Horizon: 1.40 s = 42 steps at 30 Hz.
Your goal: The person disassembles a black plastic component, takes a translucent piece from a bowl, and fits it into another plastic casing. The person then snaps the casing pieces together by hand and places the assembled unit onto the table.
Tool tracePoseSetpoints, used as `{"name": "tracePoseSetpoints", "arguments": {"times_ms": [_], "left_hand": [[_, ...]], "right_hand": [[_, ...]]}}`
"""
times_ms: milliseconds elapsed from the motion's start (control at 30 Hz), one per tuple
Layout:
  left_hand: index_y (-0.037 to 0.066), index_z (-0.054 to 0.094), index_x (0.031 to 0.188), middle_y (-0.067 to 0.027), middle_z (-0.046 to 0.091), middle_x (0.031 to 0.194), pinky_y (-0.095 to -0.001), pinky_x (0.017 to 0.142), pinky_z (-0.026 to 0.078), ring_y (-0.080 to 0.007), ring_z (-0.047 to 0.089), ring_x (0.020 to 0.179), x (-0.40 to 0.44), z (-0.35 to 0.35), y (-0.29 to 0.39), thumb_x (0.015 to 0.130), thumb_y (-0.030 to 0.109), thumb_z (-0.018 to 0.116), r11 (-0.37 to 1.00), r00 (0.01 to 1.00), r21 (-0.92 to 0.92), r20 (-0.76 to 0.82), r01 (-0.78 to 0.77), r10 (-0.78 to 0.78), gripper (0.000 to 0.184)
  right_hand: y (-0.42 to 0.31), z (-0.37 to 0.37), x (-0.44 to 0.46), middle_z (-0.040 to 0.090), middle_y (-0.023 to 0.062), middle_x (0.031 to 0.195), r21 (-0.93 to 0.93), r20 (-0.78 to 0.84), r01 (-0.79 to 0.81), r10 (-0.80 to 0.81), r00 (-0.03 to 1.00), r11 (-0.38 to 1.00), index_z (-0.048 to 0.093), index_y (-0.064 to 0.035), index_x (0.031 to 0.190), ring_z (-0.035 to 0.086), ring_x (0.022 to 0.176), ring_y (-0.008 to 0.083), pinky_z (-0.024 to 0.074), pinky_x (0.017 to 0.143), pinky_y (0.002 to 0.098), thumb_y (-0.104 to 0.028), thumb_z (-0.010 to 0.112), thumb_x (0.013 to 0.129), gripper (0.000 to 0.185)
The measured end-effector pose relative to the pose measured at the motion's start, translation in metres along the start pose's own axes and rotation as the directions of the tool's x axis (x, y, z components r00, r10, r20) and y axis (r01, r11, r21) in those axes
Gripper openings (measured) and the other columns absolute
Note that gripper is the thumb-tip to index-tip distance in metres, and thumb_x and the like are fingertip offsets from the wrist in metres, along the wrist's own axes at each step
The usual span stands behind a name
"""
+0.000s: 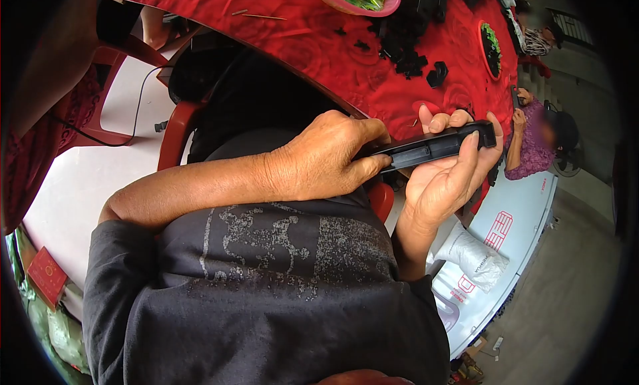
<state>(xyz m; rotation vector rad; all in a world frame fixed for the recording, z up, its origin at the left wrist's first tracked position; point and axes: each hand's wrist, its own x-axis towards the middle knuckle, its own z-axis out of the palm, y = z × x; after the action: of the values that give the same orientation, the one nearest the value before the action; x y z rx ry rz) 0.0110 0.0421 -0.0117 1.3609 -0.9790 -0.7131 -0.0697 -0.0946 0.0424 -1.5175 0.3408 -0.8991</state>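
Observation:
A long black plastic part [426,149] is held between my two hands, in front of my chest at the table's edge. My left hand [326,155] pinches its narrower end between thumb and fingers. Around the wider end, my right hand [449,169] has its fingers and thumb closed, palm turned up. A slot or recess runs along the side of the part that faces me. My left hand's fingertips partly hide the narrow end.
On the red tablecloth [313,45] lie a pile of black parts [403,52], a pink basket [363,11] and a red dish with green pieces [490,49]. Another person [536,135] sits at the right. A red chair [174,135] stands near my left arm.

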Motion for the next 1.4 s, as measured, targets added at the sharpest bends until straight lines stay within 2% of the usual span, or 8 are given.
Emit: {"name": "tracePoseSetpoints", "arguments": {"times_ms": [133, 433, 567, 733, 833, 1133, 1300, 1400], "left_hand": [[-0.003, 0.06, 0.112, -0.0181, 0.07, 0.092, -0.0347, 0.075, 0.057, -0.029, 0.071, 0.085, 0.0, 0.004, -0.002, 0.084, 0.002, 0.069, 0.997, 0.996, -0.041, -0.069, -0.061, 0.058, 0.031], [0.013, 0.058, 0.124, -0.0125, 0.05, 0.131, -0.0365, 0.081, 0.056, -0.0294, 0.062, 0.109, 0.01, -0.006, 0.008, 0.068, -0.002, 0.073, 0.797, 0.887, 0.458, -0.041, -0.392, 0.46, 0.06], [0.016, 0.065, 0.118, -0.016, 0.046, 0.14, -0.0456, 0.097, 0.049, -0.0365, 0.049, 0.126, 0.019, -0.004, 0.004, 0.073, 0.008, 0.071, 0.692, 0.819, 0.548, -0.024, -0.469, 0.573, 0.047], [0.01, 0.067, 0.116, -0.0178, 0.042, 0.144, -0.0491, 0.104, 0.044, -0.039, 0.043, 0.132, 0.024, -0.012, 0.011, 0.076, 0.015, 0.067, 0.652, 0.831, 0.582, 0.076, -0.486, 0.551, 0.04], [0.007, 0.067, 0.114, -0.0184, 0.043, 0.144, -0.05, 0.105, 0.043, -0.04, 0.043, 0.133, 0.027, -0.014, 0.013, 0.076, 0.016, 0.067, 0.662, 0.834, 0.561, 0.097, -0.497, 0.543, 0.038], [0.004, 0.067, 0.111, -0.0205, 0.045, 0.141, -0.0496, 0.102, 0.045, -0.0405, 0.045, 0.13, 0.027, -0.015, 0.013, 0.074, 0.009, 0.07, 0.715, 0.831, 0.474, 0.067, -0.513, 0.552, 0.037], [0.004, 0.064, 0.115, -0.019, 0.045, 0.141, -0.0464, 0.1, 0.047, -0.0391, 0.048, 0.127, 0.023, -0.022, 0.018, 0.075, 0.007, 0.074, 0.753, 0.826, 0.395, 0.03, -0.527, 0.563, 0.041], [0.006, 0.058, 0.123, -0.0187, 0.046, 0.141, -0.0435, 0.098, 0.048, -0.0371, 0.05, 0.126, 0.011, -0.031, 0.019, 0.075, 0.01, 0.077, 0.876, 0.929, 0.35, -0.042, -0.332, 0.369, 0.052]], "right_hand": [[0.0, 0.0, -0.001, 0.054, 0.0145, 0.096, 0.026, 0.005, -0.009, 0.009, 1.0, 1.0, 0.032, -0.0042, 0.135, 0.056, 0.076, 0.0225, 0.0562, 0.083, 0.0498, -0.013, 0.045, 0.098, 0.04], [0.004, -0.006, 0.003, 0.055, 0.0144, 0.099, -0.013, 0.083, -0.022, 0.023, 0.996, 1.0, 0.033, -0.0053, 0.135, 0.056, 0.078, 0.0233, 0.0543, 0.081, 0.0445, -0.013, 0.043, 0.099, 0.038], [-0.003, 0.008, 0.0, 0.055, 0.0158, 0.103, 0.001, 0.024, -0.078, 0.078, 0.997, 0.997, 0.035, -0.0056, 0.135, 0.058, 0.082, 0.023, 0.0519, 0.081, 0.0372, -0.013, 0.045, 0.1, 0.037], [0.002, 0.001, 0.004, 0.055, 0.0131, 0.107, -0.048, 0.014, -0.038, 0.039, 0.999, 0.998, 0.039, -0.0044, 0.134, 0.057, 0.092, 0.0194, 0.0501, 0.084, 0.0343, -0.014, 0.048, 0.098, 0.038], [0.0, 0.002, 0.003, 0.056, 0.0187, 0.111, -0.024, 0.066, -0.05, 0.052, 0.996, 0.998, 0.038, -0.0014, 0.134, 0.058, 0.099, 0.0236, 0.0488, 0.089, 0.0367, -0.013, 0.043, 0.099, 0.037], [0.003, 0.0, 0.006, 0.055, 0.0133, 0.109, -0.054, 0.07, -0.031, 0.034, 0.997, 0.998, 0.038, -0.0036, 0.134, 0.057, 0.094, 0.0186, 0.0499, 0.087, 0.0336, -0.014, 0.048, 0.099, 0.038], [0.003, -0.001, 0.006, 0.055, 0.0154, 0.107, 0.027, 0.102, -0.097, 0.094, 0.99, 0.995, 0.036, -0.0048, 0.135, 0.06, 0.089, 0.0222, 0.054, 0.086, 0.0418, -0.014, 0.047, 0.1, 0.037], [0.009, -0.006, 0.008, 0.054, 0.0165, 0.107, 0.077, 0.127, -0.119, 0.109, 0.986, 0.99, 0.034, -0.0068, 0.135, 0.061, 0.089, 0.0238, 0.0544, 0.087, 0.0469, -0.015, 0.046, 0.101, 0.038]]}}
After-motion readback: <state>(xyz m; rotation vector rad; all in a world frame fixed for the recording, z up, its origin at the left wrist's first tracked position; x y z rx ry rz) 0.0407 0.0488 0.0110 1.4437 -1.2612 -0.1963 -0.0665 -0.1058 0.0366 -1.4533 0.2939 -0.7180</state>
